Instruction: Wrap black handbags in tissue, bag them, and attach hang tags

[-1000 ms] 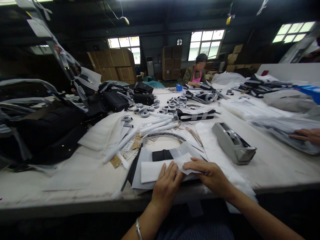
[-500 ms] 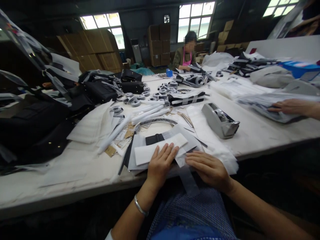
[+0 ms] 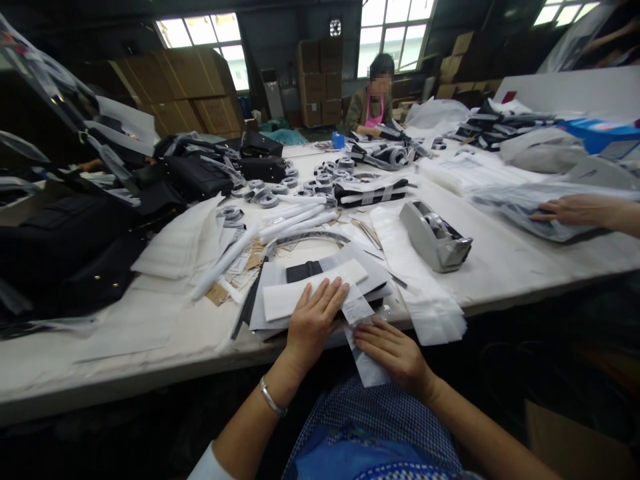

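Observation:
My left hand (image 3: pixel 313 320) lies flat with fingers stretched on a white foam-wrapped strip (image 3: pixel 280 298) at the table's near edge. A black strap piece (image 3: pixel 304 271) shows just beyond it, on a grey sheet. My right hand (image 3: pixel 393 353) is below the table edge, fingers curled on a thin translucent plastic strip (image 3: pixel 367 363) that hangs off the edge over my lap. A small white label (image 3: pixel 356 309) sits between the hands.
A grey tape dispenser (image 3: pixel 434 236) stands to the right. Black bags (image 3: pixel 75 253) pile at the left. White wrapped rods (image 3: pixel 295 223) and several grey rolls (image 3: pixel 280 190) lie mid-table. Another person's hand (image 3: pixel 575 211) rests on plastic bags at the right. A person (image 3: pixel 373 100) sits at the far end.
My right hand has slid off the table top toward my lap, drawing the plastic strip down. The left hand stays on the white strip. The view has tilted down.

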Available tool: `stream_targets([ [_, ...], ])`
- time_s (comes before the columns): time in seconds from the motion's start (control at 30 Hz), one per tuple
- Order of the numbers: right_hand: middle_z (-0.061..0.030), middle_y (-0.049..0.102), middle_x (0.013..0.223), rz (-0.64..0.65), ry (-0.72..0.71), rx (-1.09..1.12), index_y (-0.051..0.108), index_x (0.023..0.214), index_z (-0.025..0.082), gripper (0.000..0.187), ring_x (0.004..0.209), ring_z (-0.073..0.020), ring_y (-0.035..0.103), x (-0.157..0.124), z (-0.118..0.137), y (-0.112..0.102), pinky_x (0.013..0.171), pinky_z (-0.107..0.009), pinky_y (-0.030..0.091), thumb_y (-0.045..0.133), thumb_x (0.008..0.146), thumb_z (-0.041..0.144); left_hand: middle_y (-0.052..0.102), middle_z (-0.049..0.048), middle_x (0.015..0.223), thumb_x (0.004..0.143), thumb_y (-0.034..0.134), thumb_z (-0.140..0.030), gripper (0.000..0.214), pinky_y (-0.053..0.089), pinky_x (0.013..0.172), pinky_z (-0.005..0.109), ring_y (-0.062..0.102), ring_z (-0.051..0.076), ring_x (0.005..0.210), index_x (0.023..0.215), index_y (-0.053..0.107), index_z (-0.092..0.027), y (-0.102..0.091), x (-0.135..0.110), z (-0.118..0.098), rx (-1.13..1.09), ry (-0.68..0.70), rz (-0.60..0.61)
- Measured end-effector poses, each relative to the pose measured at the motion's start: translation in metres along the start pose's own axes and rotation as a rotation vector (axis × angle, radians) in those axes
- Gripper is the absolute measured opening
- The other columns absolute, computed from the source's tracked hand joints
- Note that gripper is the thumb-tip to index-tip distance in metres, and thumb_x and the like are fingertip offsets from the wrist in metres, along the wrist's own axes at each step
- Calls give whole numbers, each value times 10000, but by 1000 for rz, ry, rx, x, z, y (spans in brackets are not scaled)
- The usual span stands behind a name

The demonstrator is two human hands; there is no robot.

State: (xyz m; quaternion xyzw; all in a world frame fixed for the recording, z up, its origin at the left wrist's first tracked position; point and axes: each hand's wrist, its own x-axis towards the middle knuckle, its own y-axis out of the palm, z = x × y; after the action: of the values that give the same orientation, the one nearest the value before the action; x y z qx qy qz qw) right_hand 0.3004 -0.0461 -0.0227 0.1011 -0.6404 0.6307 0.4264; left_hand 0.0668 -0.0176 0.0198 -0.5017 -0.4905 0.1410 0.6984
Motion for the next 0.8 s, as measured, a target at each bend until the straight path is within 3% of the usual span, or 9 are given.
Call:
stream_targets([
  [0.47,-100,716,1191,82,8,56,593,1343,180,399,1168,-219,644,-13,32,-24,1028,-427,523,396,999,138,480,64,1497,946,561,-212,587,359,1159,484,438,232,1395,1501,375,-247,2,-2,-1,10,-10,27],
  [0.63,-88,734,1158,14,7,72,524,1418,201,466,1130,-214,671,23,25,-50,1012,-410,544,408,978,102,528,53,1460,971,492,-156,504,383,1143,507,483,230,1361,1463,436,-248,4,-2,-4,7,0,28],
  [0.8,-75,744,1128,-24,41,34,597,1347,230,450,1039,-203,708,77,-11,-63,984,-378,553,425,949,110,522,47,1469,996,449,-170,457,387,1139,517,481,240,1361,1449,451,-234,6,-3,-4,2,9,32],
])
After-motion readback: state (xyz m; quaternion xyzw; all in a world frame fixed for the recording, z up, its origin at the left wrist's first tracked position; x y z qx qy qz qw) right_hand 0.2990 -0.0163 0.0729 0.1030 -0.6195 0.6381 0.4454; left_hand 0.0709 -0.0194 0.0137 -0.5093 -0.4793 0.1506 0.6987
